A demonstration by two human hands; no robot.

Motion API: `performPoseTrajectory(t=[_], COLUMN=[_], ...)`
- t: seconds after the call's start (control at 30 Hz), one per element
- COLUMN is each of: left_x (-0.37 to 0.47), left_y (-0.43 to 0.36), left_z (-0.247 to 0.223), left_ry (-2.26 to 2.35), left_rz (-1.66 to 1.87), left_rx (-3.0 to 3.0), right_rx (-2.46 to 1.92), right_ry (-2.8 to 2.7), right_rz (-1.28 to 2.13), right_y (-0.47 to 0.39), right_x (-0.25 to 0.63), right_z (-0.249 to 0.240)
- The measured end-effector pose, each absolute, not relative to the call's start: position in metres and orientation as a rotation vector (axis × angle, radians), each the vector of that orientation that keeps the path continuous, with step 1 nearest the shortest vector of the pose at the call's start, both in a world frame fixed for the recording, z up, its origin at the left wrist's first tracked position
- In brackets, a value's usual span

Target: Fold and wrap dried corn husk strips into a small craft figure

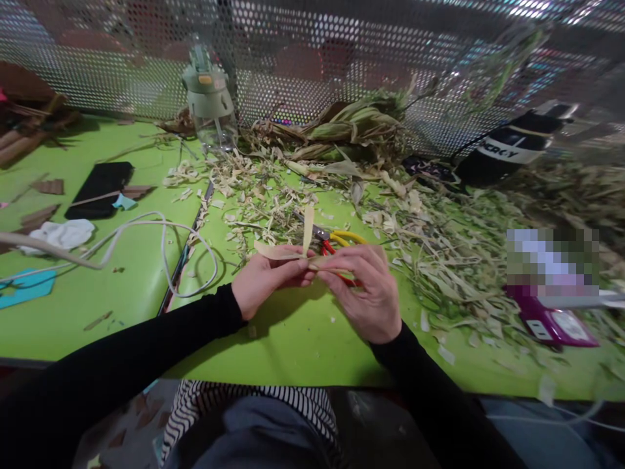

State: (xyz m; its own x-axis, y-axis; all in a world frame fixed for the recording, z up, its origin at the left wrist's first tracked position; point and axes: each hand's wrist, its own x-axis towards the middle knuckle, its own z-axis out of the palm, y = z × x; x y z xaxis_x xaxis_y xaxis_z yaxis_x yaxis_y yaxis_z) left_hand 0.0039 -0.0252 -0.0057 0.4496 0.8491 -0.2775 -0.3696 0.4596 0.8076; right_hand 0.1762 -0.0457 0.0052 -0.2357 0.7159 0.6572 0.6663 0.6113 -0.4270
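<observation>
Between my two hands is a pale strip of dried husk [308, 229], one piece standing upright and another pointing out to the left. My left hand [273, 273] pinches it near the fold with thumb and fingers. From the other side my right hand [364, 290] grips the strip's near end, fingertips close to the left thumb. Just behind my hands, partly hidden by the right one, lie pliers [321, 232] with red and yellow handles. Husk scraps [263, 195] are scattered behind them on the green table [288, 352].
A clear bottle [209, 104] stands at the back beside a heap of dried husks [351, 127]. A black bottle [508, 153] leans at the right, above a purple device [551, 322]. At left lie a black phone [100, 189], a white cable [166, 260] and crumpled tissue [61, 234].
</observation>
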Motion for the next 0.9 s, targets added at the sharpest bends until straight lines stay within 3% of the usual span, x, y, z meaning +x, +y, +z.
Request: performPoseTrajectory(t=[0.37,0.9], left_x=[0.0045,0.0049], left_y=[-0.0227,-0.0210], left_z=[-0.0077,-0.0041], left_ry=[0.825,0.877], left_rz=[0.965,0.922], left_rx=[0.761,0.835], right_rx=[-1.229,-1.223], right_ry=[-2.009,-2.130], right_rz=[0.216,-0.127], right_y=[-0.0499,-0.0498], right_x=[0.1719,0.1736], right_z=[0.0057,-0.0001])
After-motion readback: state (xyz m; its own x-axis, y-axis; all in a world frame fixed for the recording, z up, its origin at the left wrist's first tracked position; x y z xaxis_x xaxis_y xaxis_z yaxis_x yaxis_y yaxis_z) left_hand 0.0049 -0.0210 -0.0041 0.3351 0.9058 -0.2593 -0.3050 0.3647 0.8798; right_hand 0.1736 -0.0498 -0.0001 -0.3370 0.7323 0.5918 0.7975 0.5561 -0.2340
